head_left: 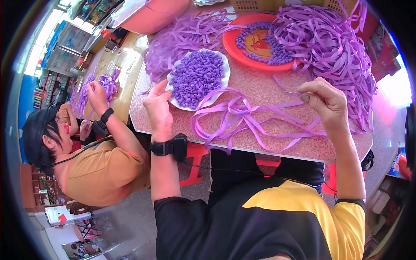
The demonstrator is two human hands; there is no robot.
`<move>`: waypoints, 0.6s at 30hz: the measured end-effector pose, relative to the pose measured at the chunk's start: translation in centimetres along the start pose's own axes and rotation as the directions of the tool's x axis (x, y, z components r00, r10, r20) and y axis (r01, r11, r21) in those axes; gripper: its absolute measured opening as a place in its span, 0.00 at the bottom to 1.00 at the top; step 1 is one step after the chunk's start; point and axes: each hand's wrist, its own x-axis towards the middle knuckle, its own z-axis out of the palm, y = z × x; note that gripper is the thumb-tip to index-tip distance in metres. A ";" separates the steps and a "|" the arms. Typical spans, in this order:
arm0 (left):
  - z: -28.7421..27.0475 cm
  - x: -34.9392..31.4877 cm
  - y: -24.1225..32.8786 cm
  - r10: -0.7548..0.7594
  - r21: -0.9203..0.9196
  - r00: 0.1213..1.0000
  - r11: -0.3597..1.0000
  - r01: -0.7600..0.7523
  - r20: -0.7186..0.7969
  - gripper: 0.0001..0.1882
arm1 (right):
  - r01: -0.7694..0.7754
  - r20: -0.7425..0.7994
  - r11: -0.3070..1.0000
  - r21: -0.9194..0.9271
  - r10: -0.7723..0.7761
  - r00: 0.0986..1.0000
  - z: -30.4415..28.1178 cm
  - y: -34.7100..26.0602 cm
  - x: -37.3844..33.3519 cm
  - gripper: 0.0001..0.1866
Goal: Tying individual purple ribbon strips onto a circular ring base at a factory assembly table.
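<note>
My right hand (325, 102) pinches the end of a purple ribbon (284, 111) between thumb and fingers, above the table's right side. That ribbon runs left into a loose bundle of looped purple ribbons (225, 123), gathered around a knot or bead too small to tell. Beside the left rim of a white scalloped plate (225, 71), my left hand (158, 108) is raised with its fingers stretched and slightly apart; nothing shows in it. Purple beads (197, 80) are heaped on the plate.
A red plate (232, 51) at the back holds more purple beads. Ribbon heaps lie at back left (177, 43) and right (327, 52). A pink basin (151, 17) stands behind. On my left, a co-worker (99, 173) handles purple ribbon at a wooden table (130, 65).
</note>
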 end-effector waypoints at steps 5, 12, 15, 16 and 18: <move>1.6 0.2 0.2 -0.002 -0.070 0.998 0.998 0.006 0.060 0.20 | 0.043 0.036 0.995 -0.092 -0.040 0.999 0.0 -0.6 -0.3 0.08; 2.4 0.3 0.2 0.029 0.044 0.993 0.998 -0.034 0.117 0.19 | 0.050 0.013 0.997 -0.060 -0.049 0.999 0.0 -0.7 -0.4 0.09; 3.2 -0.9 1.5 0.087 0.209 0.991 0.972 -0.107 0.103 0.17 | 0.038 0.006 0.998 -0.058 -0.038 0.999 -0.1 -0.8 -0.4 0.09; 3.6 -1.5 2.2 0.164 0.366 0.982 0.912 -0.185 0.088 0.17 | 0.035 0.005 0.998 -0.053 -0.035 0.999 -0.2 -0.8 -0.4 0.09; 3.5 -2.2 2.7 0.386 0.516 0.903 0.743 -0.426 0.190 0.16 | 0.050 0.001 0.996 -0.068 -0.050 0.999 -0.3 -0.9 -0.5 0.09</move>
